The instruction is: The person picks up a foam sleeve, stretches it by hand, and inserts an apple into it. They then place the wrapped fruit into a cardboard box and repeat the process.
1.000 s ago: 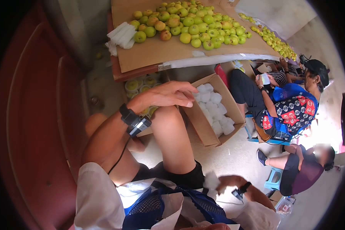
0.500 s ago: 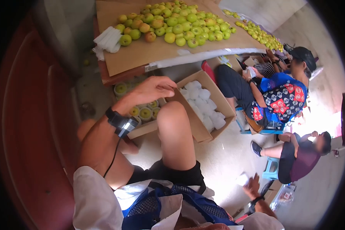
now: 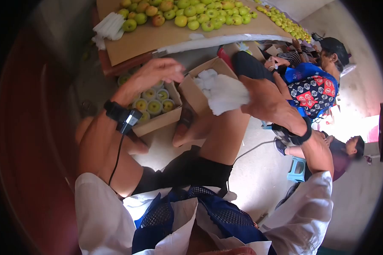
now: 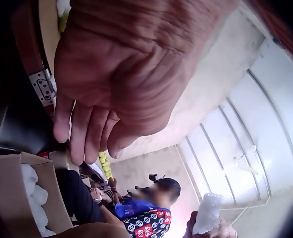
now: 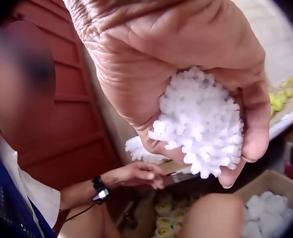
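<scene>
My right hand (image 3: 270, 100) grips a bundle of white foam netting (image 3: 227, 91), held over the box of white foam pieces (image 3: 206, 76). In the right wrist view, fingers and thumb curl round the netting (image 5: 201, 124), its frilled ends showing. The left hand (image 3: 159, 70) hovers above the box of netted apples (image 3: 157, 102), its fingers relaxed and holding nothing. From the left wrist view, that palm (image 4: 126, 74) is bare, with the fingers extended.
Loose green apples (image 3: 208, 12) and a stack of white netting (image 3: 110, 26) lie on the cardboard-covered table (image 3: 144, 40). A person in a patterned shirt (image 3: 306, 91) sits at the right. Behind is another seated person by a blue stool (image 3: 296, 169).
My right hand has swung up from the lower right to the box of foam pieces, carrying the white netting. The head view has shifted, and the left hand remains near the boxes.
</scene>
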Demonstrator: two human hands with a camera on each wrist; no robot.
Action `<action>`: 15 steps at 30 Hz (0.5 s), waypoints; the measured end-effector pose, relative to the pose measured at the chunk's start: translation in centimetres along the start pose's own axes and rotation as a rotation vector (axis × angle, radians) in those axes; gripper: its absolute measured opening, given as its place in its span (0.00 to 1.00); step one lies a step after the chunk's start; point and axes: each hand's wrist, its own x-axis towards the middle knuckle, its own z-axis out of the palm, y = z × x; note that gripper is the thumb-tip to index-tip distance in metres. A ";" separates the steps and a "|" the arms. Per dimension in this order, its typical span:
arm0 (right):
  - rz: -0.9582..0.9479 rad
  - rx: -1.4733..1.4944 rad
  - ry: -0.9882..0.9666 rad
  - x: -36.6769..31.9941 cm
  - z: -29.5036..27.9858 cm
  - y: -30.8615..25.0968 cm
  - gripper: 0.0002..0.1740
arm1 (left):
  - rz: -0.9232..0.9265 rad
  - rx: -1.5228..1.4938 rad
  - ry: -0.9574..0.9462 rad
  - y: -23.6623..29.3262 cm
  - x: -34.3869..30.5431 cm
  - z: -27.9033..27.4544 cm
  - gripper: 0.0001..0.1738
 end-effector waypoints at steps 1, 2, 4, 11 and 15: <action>-0.067 -0.116 -0.002 2.0 1.3 -0.8 0.33 | 0.009 -0.095 0.011 -0.2 0.0 0.0 0.30; -0.270 -0.177 0.110 3.6 2.6 -1.7 0.18 | -0.032 -0.221 -0.045 -0.3 0.0 -0.4 0.33; -0.456 -0.133 0.192 6.2 3.8 -3.5 0.17 | -0.091 -0.444 -0.177 -0.9 -0.1 -0.2 0.37; -0.747 -0.233 0.362 11.8 5.9 -4.7 0.11 | -0.083 -0.558 -0.481 -1.4 -1.0 1.9 0.42; -0.793 -0.284 0.360 12.4 6.2 -4.9 0.10 | -0.154 -0.582 -0.421 -2.2 -1.3 2.9 0.30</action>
